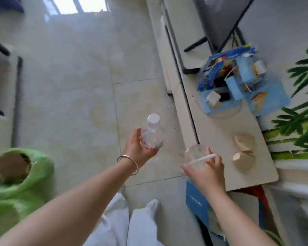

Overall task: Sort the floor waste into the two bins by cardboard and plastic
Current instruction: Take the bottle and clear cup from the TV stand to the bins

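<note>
My left hand (pixel 138 148) grips a clear plastic bottle (pixel 152 134) with a white cap and a red label band, held above the tiled floor. My right hand (pixel 207 172) holds a clear plastic cup (pixel 194 157) with a white straw (pixel 203 159) across it, just left of a low white board. At lower left a bin lined with a green bag (pixel 34 174) holds brown cardboard (pixel 9 166). On the board, a clear round container (pixel 220 112) is packed with blue cardboard boxes (pixel 228 75).
Two brown cardboard pieces (pixel 244 151) lie on the low white board (pixel 220 135). A flat blue box (pixel 197 205) sits on the floor below my right hand. A folding chair frame (pixel 219 29) stands at top right. My white trousers and shoe (pixel 149 208) show at the bottom.
</note>
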